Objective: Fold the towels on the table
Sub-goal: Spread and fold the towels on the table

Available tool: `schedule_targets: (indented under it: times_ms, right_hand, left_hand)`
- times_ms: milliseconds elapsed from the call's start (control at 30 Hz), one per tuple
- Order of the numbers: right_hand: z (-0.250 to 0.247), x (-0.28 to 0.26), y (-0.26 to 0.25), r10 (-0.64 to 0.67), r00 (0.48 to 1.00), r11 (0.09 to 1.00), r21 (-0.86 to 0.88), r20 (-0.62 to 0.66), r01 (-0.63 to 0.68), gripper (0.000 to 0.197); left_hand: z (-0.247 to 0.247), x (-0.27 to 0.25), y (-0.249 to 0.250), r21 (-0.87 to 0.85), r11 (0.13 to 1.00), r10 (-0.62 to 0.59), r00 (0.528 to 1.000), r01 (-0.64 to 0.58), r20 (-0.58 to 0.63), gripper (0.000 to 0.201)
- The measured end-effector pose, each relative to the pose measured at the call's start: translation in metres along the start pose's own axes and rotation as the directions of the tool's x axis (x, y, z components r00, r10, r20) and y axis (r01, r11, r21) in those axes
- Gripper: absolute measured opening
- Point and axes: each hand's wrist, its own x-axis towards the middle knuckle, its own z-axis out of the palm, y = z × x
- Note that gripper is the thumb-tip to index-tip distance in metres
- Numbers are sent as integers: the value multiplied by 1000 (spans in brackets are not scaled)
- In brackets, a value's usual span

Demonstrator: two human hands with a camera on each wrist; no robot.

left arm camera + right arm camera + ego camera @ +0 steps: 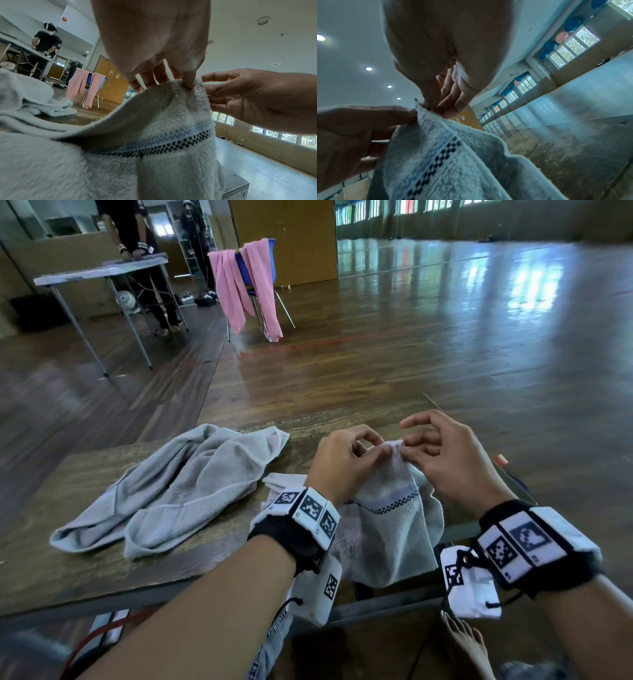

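Observation:
A pale grey towel with a black-checked band is lifted above the wooden table near its front right. My left hand pinches its top corner between thumb and fingers. My right hand pinches the same corner from the right, touching the left fingertips. The band runs across the towel below my left hand, with my right hand beside it. In the right wrist view my right hand grips the towel next to my left hand. A second grey towel lies crumpled at the table's left.
A blue chair draped with pink towels stands on the wooden floor beyond the table. Another person stands at a folding table at the far left. My bare foot shows below the table's front edge.

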Motion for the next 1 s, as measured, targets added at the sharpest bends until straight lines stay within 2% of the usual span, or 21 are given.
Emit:
schedule_targets:
  times_ms: [300,433,500,600,667,733,867,1000]
  right_hand:
    - [7,3,-2,-8,1000,1000,6,15,8,30]
    - [12,3,-3,-26,1000,1000,-17,15,26,32]
    - [13,3,-4,-58,998,998,-20,7,58,31]
    - [10,7,-6,-123,992,992,-29,-15,123,35]
    - [4,10,-7,-150,987,988,-40,-63,148,39]
    - [-3,14,-6,-157,979,987,-47,-129,152,38]
    - [-19,20,-2,-162,950,986,-75,-268,147,36]
    - [-32,25,5,-135,924,988,-125,-357,96,31]
  left_hand:
    - [6,3,-4,-17,995,-95,993,94,-68,22]
    - [7,2,-8,35,997,-60,996,63,-69,22]
    - [3,2,-7,50,998,-33,999,33,-2,23]
    - [-8,5,-11,107,994,-49,980,28,193,21]
    - [-19,7,-18,226,974,-78,969,23,234,26]
    - [-32,7,-28,288,958,-70,975,6,211,31]
    - [-61,2,-49,342,940,-79,983,18,166,30]
    - [-91,-9,-72,332,936,-168,978,119,121,27]
